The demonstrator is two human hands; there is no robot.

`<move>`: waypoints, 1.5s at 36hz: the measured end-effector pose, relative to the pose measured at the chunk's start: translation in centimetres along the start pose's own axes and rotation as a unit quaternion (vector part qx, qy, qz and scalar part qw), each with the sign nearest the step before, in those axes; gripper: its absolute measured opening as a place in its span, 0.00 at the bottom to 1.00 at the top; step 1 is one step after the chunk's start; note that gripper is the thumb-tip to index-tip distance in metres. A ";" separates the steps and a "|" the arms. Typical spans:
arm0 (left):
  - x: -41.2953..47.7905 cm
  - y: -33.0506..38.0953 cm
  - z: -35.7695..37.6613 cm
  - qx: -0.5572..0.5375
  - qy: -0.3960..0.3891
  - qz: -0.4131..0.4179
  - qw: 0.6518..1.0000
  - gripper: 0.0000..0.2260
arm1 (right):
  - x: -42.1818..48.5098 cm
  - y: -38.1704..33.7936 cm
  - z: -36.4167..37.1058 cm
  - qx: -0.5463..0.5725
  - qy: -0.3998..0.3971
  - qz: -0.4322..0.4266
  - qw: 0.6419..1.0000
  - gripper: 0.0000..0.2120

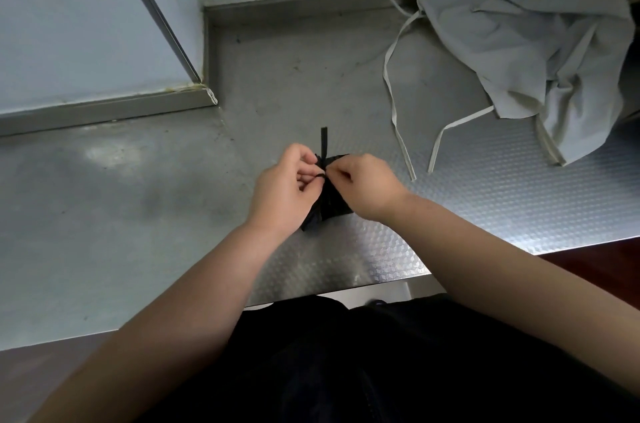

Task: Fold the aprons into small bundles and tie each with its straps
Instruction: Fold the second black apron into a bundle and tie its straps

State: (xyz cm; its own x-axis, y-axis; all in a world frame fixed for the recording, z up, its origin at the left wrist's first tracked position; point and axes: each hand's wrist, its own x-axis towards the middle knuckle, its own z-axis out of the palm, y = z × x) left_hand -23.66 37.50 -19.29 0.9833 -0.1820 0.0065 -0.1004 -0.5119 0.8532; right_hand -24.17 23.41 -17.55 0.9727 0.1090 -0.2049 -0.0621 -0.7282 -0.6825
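Centrally, black strap (324,142) between fingers (307,177)

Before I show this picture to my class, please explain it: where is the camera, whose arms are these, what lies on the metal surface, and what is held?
No machine here: these are a person's bare arms. The one picture comes from a camera worn on the head, looking down. On the steel counter lies a small black bundle, a folded apron. The left hand and the right hand both pinch its black strap above it, apparently tying it. At the right lies a crumpled pale apron, not yet folded, its pale straps trailing over the counter.
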 end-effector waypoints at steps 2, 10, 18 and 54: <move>-0.1 -0.1 0.0 -0.002 0.021 0.005 1.000 0.16 | -0.3 -0.1 -0.3 -0.042 -0.030 -0.047 0.998 0.19; -0.2 -0.9 0.3 0.031 0.054 0.061 0.996 0.03 | 0.1 -0.4 -0.7 0.030 -0.081 0.008 0.996 0.12; -0.6 -2.0 0.1 0.044 0.042 0.137 0.989 0.15 | 0.6 -0.1 -0.7 0.277 -0.135 0.140 0.941 0.15; 0.8 1.4 -2.5 -0.266 0.186 -0.184 0.928 0.08 | -0.1 1.7 -3.2 -0.140 -0.092 0.031 0.985 0.08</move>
State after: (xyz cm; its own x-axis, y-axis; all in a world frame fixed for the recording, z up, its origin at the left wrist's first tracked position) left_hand -22.63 38.75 -16.75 0.9305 0.2764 -0.2404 0.2437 0.0228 0.9696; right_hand -23.63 19.99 -16.48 0.9107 0.1596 -0.3811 -0.0315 -0.8929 -0.4492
